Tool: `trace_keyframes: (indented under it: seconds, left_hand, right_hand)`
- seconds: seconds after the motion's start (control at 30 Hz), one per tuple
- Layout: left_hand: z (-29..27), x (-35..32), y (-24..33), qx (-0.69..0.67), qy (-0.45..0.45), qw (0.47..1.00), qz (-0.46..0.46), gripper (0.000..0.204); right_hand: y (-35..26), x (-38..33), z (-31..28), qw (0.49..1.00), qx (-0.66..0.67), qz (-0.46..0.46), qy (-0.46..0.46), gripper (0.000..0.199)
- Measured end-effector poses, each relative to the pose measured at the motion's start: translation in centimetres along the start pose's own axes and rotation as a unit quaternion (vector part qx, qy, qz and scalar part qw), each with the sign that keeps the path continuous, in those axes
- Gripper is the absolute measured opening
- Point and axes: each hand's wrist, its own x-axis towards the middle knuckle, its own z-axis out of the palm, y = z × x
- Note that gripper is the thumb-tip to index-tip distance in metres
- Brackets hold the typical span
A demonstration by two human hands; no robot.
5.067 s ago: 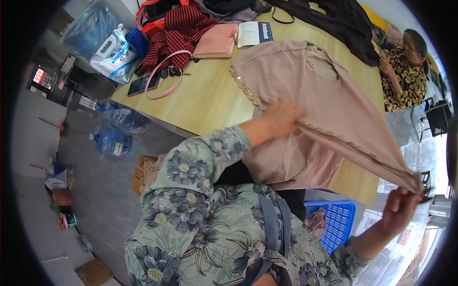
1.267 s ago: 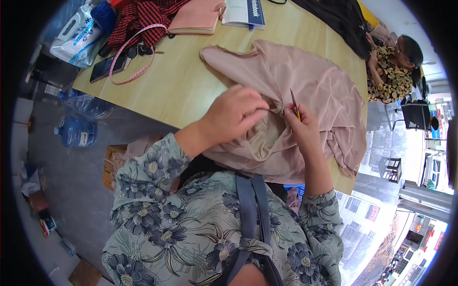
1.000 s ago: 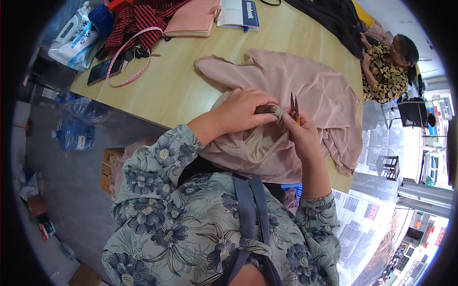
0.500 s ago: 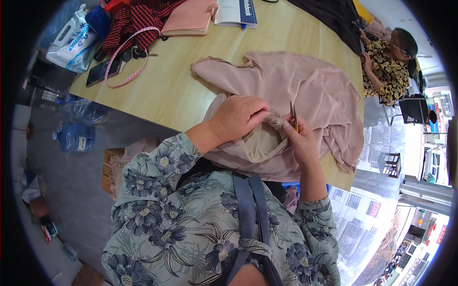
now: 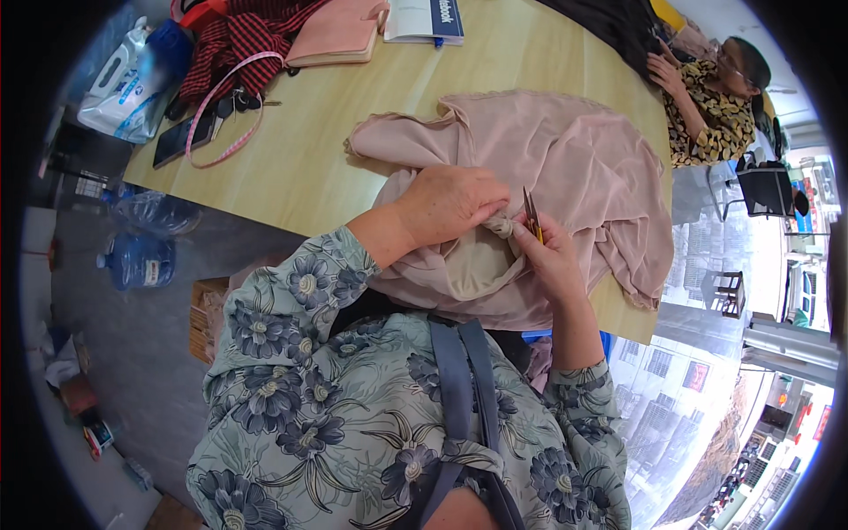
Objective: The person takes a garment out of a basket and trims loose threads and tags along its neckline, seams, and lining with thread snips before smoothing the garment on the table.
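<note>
Head view: at frame centre, the left hand (image 5: 452, 201) and right hand (image 5: 549, 247), close together, pinch the pink garment (image 5: 565, 150); the right also grips scissors (image 5: 532, 209) (blades upward). Work looks unfinished, cloth bunched, no cut discernible.

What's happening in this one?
A person's left hand pinches a bunched part of a pink garment lying loosely across the table. The right hand holds small scissors, blades pointing away from the person, and touches the same bunched part. At the far right, a co-worker's hand is at some dark fabric.
</note>
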Motion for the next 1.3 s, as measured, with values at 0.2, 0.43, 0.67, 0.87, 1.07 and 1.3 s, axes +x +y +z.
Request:
trace_keyframes:
  seconds: [0.2,0.43,0.67,0.87,1.07,1.3]
  left_hand:
    - [-0.2,-0.2,0.0,-0.091,0.021,0.995,-0.044,0.012]
    - [0.1,-0.1,-0.8,-0.236,-0.035,0.970,-0.037,0.022]
    - [-0.5,0.6,-0.7,-0.154,-0.085,0.984,0.002,0.014]
    - [-0.4,0.6,-0.8,-0.116,-0.081,0.990,-0.014,0.012]
    - [-0.1,0.6,-0.4,-0.118,-0.051,0.991,-0.024,0.012]
    - [0.2,0.4,-0.7,-0.085,0.004,0.996,-0.022,0.011]
  right_hand:
    - [-0.4,-0.2,-0.1,1.000,0.011,0.015,0.003,0.010]
    - [-0.2,-0.2,-0.2,1.000,0.009,-0.009,-0.006,0.010]
    - [0.1,0.0,-0.2,1.000,0.002,-0.013,-0.011,0.010]
    - [0.0,0.0,-0.1,1.000,0.010,-0.011,-0.002,0.010]
    - [0.3,0.1,-0.4,1.000,0.013,0.014,-0.008,0.011]
    - [-1.3,-1.2,-0.6,0.982,-0.160,-0.089,0.050,0.027]
